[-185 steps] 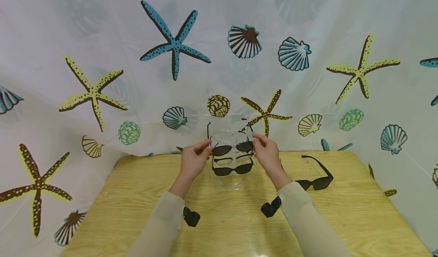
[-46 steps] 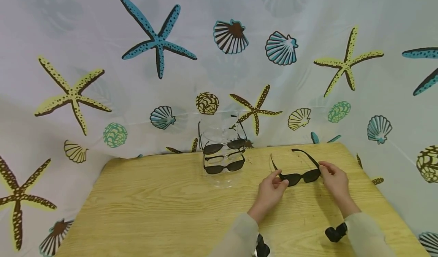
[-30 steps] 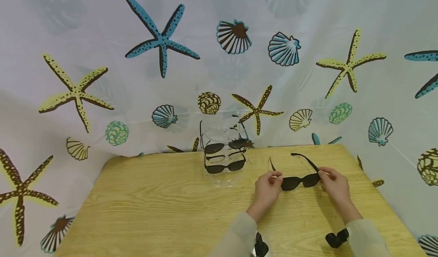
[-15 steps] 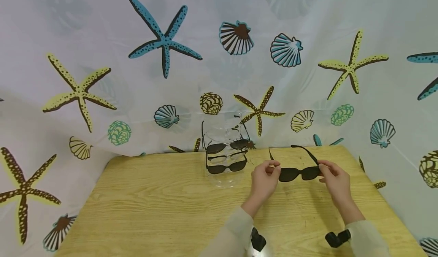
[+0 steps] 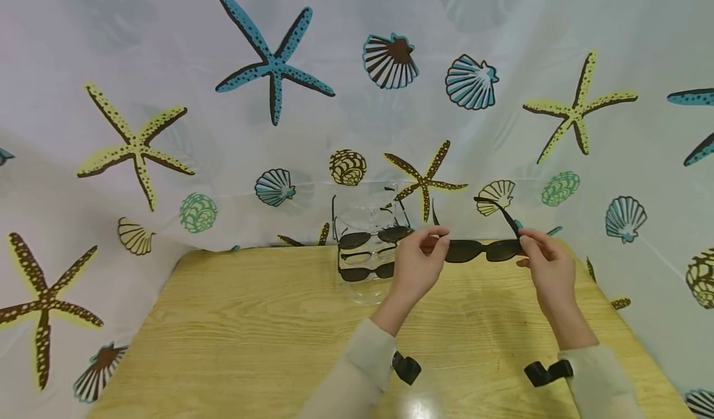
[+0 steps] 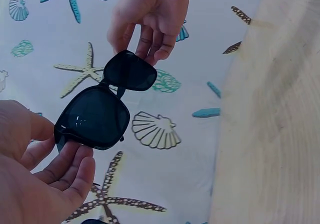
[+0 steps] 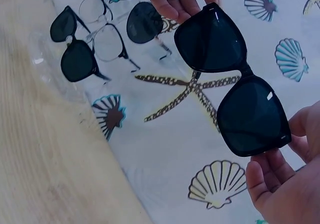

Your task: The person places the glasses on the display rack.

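Note:
A pair of black sunglasses (image 5: 465, 251) hangs above the table with its temples unfolded and pointing away. My left hand (image 5: 415, 267) pinches the left end of the frame between thumb and fingers. The right end is pinched by my right hand (image 5: 549, 270), near the hinge. Both dark lenses (image 7: 210, 41) face me, and the left wrist view also shows my right hand (image 6: 152, 14) at the far end. Just left of my left hand stands a clear display stand (image 5: 365, 296) bearing glasses one above another; my left hand covers part of its right side.
On the stand are upper sunglasses (image 5: 354, 240), clear-lens glasses (image 5: 357, 258) and lower sunglasses (image 5: 357, 274). The wooden table (image 5: 240, 338) ends at a white curtain (image 5: 312, 140) printed with starfish and shells, which also closes in both sides.
Both hands moved from the stand to the black sunglasses on the table at the right and gripped their ends. They then lifted the sunglasses up and slightly left.

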### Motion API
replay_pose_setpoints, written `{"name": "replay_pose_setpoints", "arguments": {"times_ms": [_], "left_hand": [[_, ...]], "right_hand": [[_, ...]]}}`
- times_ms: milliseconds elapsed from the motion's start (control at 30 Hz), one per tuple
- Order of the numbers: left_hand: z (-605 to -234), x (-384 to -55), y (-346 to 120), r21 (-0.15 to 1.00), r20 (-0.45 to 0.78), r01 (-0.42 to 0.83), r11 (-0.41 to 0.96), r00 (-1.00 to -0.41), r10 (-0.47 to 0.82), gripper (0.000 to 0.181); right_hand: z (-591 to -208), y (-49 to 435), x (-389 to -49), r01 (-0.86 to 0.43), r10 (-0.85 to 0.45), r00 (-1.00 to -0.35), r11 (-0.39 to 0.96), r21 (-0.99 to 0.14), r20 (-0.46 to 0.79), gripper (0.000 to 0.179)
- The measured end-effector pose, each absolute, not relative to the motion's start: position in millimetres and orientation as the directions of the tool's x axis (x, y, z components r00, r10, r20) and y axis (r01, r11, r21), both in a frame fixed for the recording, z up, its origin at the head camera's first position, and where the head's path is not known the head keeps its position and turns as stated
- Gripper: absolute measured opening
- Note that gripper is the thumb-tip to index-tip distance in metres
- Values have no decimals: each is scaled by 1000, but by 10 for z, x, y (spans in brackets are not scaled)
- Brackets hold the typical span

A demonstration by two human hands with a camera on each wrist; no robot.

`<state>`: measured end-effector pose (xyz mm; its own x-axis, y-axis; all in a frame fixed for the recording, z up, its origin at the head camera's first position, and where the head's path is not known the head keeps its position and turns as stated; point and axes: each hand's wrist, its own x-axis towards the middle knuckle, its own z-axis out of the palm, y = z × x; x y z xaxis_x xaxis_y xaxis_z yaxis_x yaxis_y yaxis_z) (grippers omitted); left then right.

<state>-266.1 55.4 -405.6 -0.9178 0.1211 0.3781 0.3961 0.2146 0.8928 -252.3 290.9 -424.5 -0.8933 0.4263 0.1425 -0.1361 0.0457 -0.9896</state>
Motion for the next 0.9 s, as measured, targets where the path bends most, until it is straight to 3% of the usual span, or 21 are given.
{"name": "replay_pose_setpoints", "arguments": {"times_ms": [600, 900], "left_hand": [[-3662, -2631, 152, 861, 440, 455, 225, -890, 118, 22], [-3564, -2677, -101, 861, 447, 451, 233, -891, 74, 21]], "right_hand": [[-3902, 2516, -2612, -289, 383, -882, 20, -957, 275, 26], [-3766, 2296, -2691, -306, 316, -893, 95, -947, 320, 31]]}}
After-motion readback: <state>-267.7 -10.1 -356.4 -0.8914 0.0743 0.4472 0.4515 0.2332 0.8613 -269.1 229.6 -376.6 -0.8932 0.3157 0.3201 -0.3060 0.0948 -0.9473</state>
